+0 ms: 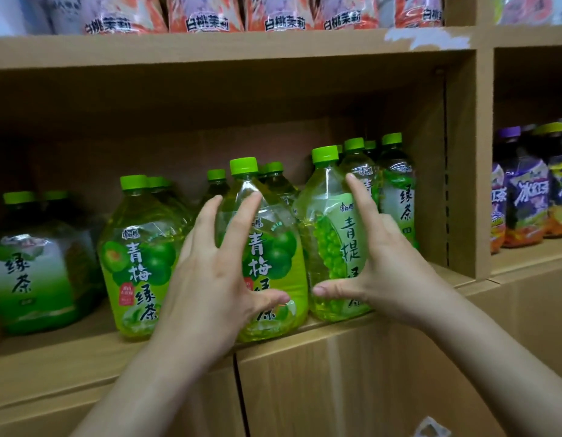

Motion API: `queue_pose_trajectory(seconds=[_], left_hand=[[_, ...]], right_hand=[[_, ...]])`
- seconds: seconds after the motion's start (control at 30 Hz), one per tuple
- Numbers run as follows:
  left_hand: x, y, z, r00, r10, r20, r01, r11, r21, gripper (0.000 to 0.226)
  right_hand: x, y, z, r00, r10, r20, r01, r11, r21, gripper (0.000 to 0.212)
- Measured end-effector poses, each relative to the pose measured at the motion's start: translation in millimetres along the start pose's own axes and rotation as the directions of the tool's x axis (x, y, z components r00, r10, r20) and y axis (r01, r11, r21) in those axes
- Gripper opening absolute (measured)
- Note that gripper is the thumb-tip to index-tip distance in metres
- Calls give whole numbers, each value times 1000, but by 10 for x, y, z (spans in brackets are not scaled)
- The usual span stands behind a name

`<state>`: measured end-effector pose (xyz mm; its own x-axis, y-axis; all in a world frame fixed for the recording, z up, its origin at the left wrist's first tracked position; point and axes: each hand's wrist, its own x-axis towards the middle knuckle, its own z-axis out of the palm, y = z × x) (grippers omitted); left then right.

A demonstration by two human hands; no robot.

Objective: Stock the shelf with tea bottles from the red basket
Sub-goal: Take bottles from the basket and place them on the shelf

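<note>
Green-capped tea bottles stand along the front of the wooden shelf (84,357). In front of a plum green tea bottle (273,247) at the centre, my left hand (216,272) is spread, thumb low across its label and fingers up by its left shoulder. My right hand (380,263) is spread at the right side of a grape green tea bottle (327,234), thumb pointing left across its lower front and index finger up. Neither hand has closed around a bottle. Another plum green tea bottle (137,257) stands to the left. The red basket is out of view.
A darker green tea bottle (30,269) stands at far left, and more green tea bottles (396,190) fill the back right corner. A shelf wall (465,171) separates a compartment of purple-capped bottles (525,197). Peach-label bottles (204,14) sit on the shelf above. Cabinet doors (336,383) lie below.
</note>
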<state>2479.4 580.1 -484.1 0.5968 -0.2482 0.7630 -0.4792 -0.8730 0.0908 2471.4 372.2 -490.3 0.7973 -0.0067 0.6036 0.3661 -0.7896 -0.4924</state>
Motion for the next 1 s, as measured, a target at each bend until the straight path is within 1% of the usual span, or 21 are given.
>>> queue_pose_trajectory(seconds=[0.07,0.13,0.27,0.33,0.4,0.5,0.53,0.57,0.67,0.73,0.87,1.0], left_hand=[[7,-6,-31,1000,-15,20,13,997,77,122],[22,-66,-48,1000,-19,10,18,985,170,121],[87,-222,-41,1000,-10,-13,14,938,347,119],[109,-274,-32,1000,-2,-28,13,913,407,119],[124,-310,-34,999,6,-41,12,900,435,118],[138,-383,-54,999,3,-46,19,885,465,117],[139,-414,-56,999,5,-48,18,881,473,116],[140,-448,-55,999,8,-47,15,875,484,116],[154,-557,-27,999,21,-41,4,854,520,115],[163,-609,7,998,39,-49,-7,849,528,113],[162,-613,73,995,63,-77,-12,844,536,110],[166,-530,117,996,21,-91,30,848,529,109]], right_hand=[[33,-25,69,1000,2,-22,-3,999,-38,137],[62,-39,124,1000,5,-28,-8,997,-78,135],[132,-52,227,999,-10,-37,6,993,-119,132],[180,-59,285,999,-18,-34,14,991,-135,131],[242,-55,317,1000,-22,-14,20,992,-128,131],[328,-35,302,996,-31,85,33,999,-21,132],[348,-34,305,994,-33,107,34,999,-9,133],[368,-44,324,994,-30,106,33,999,-25,134],[408,-108,455,999,-7,33,12,988,-153,134],[422,-131,518,1000,8,8,-6,981,-196,135],[421,-87,483,1000,2,13,1,983,-186,134],[398,-103,478,1000,12,15,-9,987,-160,132]])
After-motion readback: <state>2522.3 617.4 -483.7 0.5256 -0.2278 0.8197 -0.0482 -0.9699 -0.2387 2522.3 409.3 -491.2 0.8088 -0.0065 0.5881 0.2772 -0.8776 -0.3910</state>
